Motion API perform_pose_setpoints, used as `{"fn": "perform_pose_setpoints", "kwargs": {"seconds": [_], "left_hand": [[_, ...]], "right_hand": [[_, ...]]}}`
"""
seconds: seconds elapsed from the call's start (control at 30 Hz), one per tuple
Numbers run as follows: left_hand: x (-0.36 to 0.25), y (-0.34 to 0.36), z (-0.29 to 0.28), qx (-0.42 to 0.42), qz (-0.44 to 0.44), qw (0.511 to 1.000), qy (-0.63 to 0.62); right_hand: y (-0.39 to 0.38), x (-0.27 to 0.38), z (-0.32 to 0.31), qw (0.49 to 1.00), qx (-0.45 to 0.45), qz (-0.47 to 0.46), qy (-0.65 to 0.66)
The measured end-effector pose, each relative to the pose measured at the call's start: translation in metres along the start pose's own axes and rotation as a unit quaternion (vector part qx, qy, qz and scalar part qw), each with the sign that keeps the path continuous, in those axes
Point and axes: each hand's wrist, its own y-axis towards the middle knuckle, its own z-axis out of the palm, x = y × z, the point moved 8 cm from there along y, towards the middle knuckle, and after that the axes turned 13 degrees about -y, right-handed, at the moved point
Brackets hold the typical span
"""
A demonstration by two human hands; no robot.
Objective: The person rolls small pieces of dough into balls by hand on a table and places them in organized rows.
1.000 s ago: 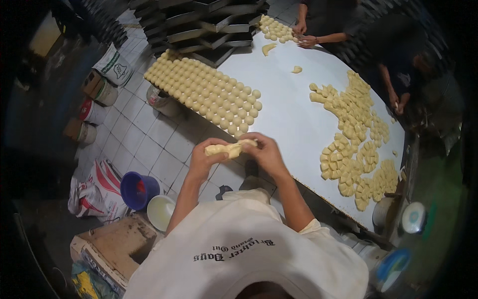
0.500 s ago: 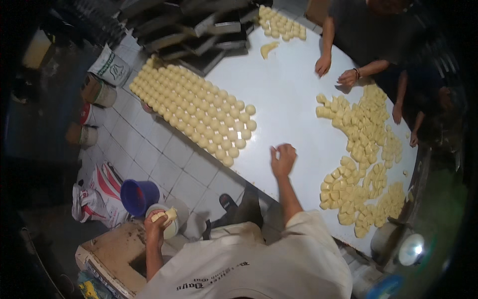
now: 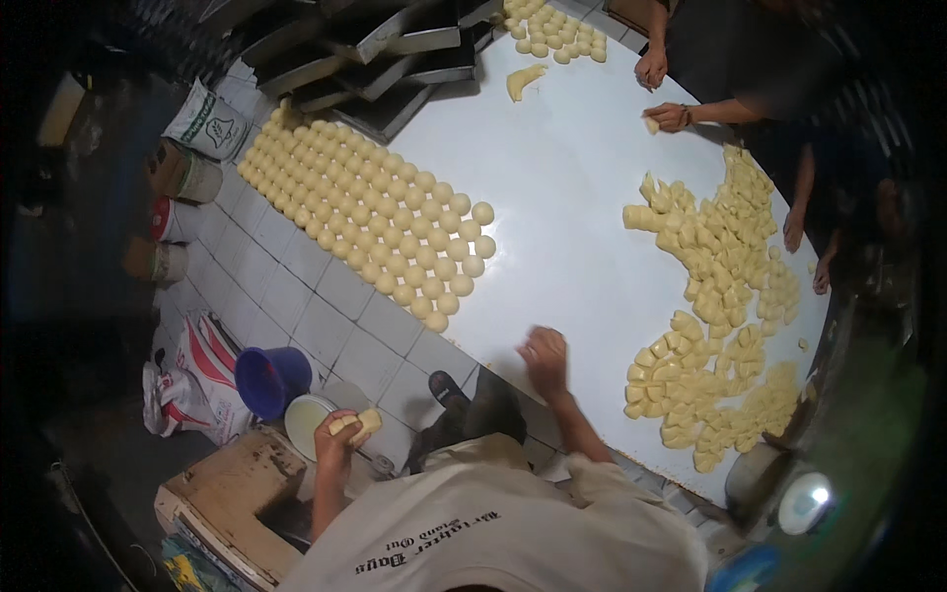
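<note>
Over the floor at the lower left, my left hand (image 3: 333,438) is closed around pale yellow dough pieces (image 3: 363,424). Near the front edge of the white table (image 3: 562,227), my right hand (image 3: 545,357) is low over the surface with curled, slightly blurred fingers. Anything under its palm is hidden. Rows of round dough balls (image 3: 395,222) cover the table's left part, beyond my right hand. To the right lies a large spread of cut dough pieces (image 3: 725,266), apart from my hand.
Dark metal pans (image 3: 395,74) are stacked at the far left. A co-worker's hand (image 3: 671,116) pinches a small dough piece across the table. On the floor are a purple bucket (image 3: 271,383), a pale tub (image 3: 308,419), a cardboard box (image 3: 232,483) and sacks (image 3: 202,385).
My right hand has moved nearer and slightly left. My left hand with the dough has shifted right. The co-worker's hands have moved back, one now holding a dough piece.
</note>
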Motion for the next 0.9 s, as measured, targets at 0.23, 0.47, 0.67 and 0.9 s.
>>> {"fn": "perform_pose_setpoints", "kwargs": {"seconds": [0.23,0.47,0.67,0.9], "left_hand": [[0.007,0.006,-0.003,-0.015,0.006,1.0,-0.02],[-0.002,-0.006,-0.001,-0.017,0.013,1.0,-0.016],[0.012,0.009,-0.005,-0.003,-0.009,1.0,-0.017],[0.019,0.005,0.002,-0.022,0.016,0.998,-0.053]], "right_hand": [[0.084,-0.059,-0.024,0.975,-0.138,0.172,-0.036],[0.019,-0.082,-0.045,0.968,-0.053,0.196,-0.148],[0.039,-0.017,-0.017,0.99,-0.097,0.104,0.021],[0.01,-0.017,-0.079,0.986,0.072,0.146,0.027]]}}
